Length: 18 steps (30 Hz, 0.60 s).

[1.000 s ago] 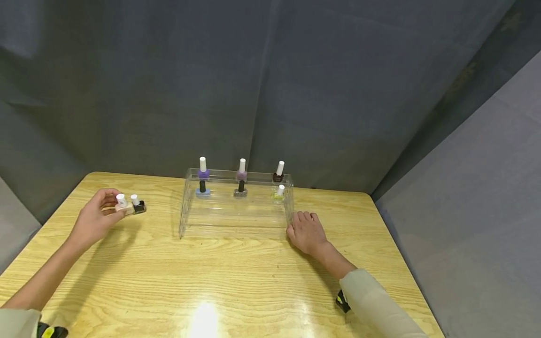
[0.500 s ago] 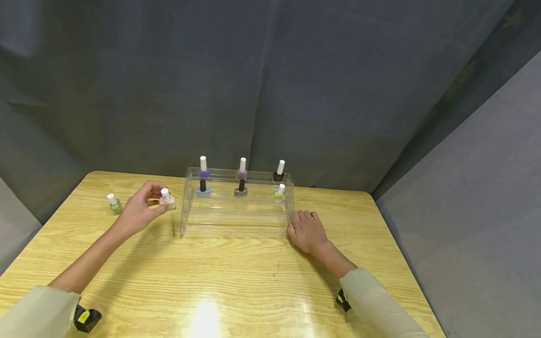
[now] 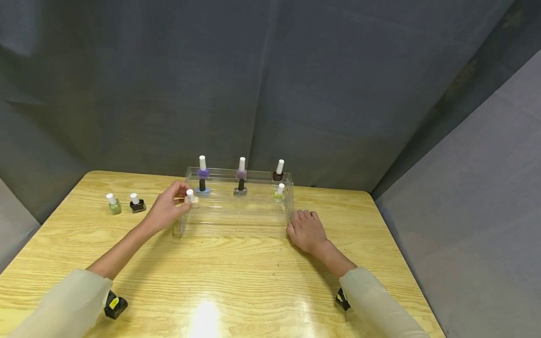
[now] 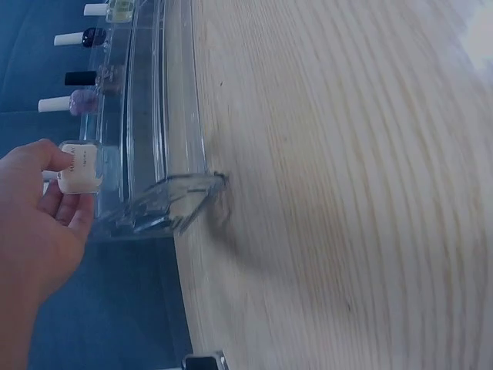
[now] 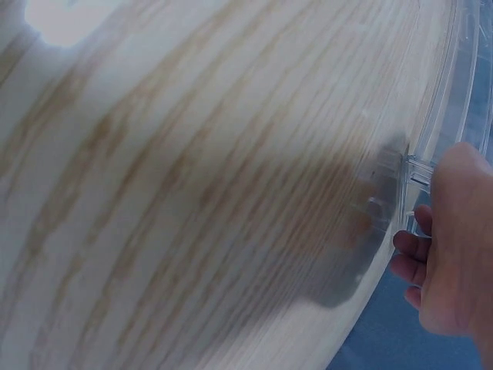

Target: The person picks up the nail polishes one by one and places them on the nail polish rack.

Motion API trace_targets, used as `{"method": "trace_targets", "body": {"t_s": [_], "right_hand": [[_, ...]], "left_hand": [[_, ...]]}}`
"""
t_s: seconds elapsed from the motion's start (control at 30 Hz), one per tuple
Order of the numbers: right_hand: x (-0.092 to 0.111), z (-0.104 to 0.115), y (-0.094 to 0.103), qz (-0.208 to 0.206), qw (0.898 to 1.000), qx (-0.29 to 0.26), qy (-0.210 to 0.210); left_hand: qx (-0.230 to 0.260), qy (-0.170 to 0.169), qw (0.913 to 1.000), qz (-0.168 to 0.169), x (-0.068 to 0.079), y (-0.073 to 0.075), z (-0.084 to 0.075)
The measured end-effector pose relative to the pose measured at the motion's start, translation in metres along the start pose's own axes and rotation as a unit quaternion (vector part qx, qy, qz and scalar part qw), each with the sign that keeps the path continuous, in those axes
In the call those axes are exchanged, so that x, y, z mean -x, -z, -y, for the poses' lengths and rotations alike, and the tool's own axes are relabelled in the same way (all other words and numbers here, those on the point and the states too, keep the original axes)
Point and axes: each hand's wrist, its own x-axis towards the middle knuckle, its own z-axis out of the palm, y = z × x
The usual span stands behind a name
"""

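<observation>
My left hand (image 3: 166,209) pinches a cream nail polish bottle (image 4: 78,168) with a white cap between thumb and fingers. It holds the bottle over the left end of a clear stepped display rack (image 3: 236,230), near the blue bottle (image 3: 203,190). On the top step stand a purple bottle (image 3: 203,172), a mauve bottle (image 3: 241,173) and a dark bottle (image 3: 277,176). One step down are the blue one, a grey glitter bottle (image 3: 240,190) and a yellow-green bottle (image 3: 278,194). My right hand (image 3: 307,232) grips the rack's right end, fingers curled at its side.
A green nail polish bottle (image 3: 114,206) and a black one (image 3: 137,205) stand on the wooden table (image 3: 236,277), left of the rack. Dark cloth (image 3: 169,84) hangs behind the table, and a grey panel (image 3: 473,197) rises at the right.
My left hand has carried the cream bottle rightward from beside the black bottle to the rack's left end. The green and black bottles now show uncovered. My right hand has stayed put.
</observation>
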Motion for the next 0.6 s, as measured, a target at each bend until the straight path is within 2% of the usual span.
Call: {"method": "trace_targets", "body": {"t_s": [0.23, 0.6], "right_hand": [[0.0, 0.001, 0.001, 0.004, 1.0, -0.004, -0.002], [0.001, 0.002, 0.002, -0.011, 1.0, -0.003, 0.003]], "left_hand": [[-0.005, 0.019, 0.9994, 0.028, -0.006, -0.012, -0.001], [-0.025, 0.017, 0.9988, 0.039, -0.008, -0.018, 0.006]]}}
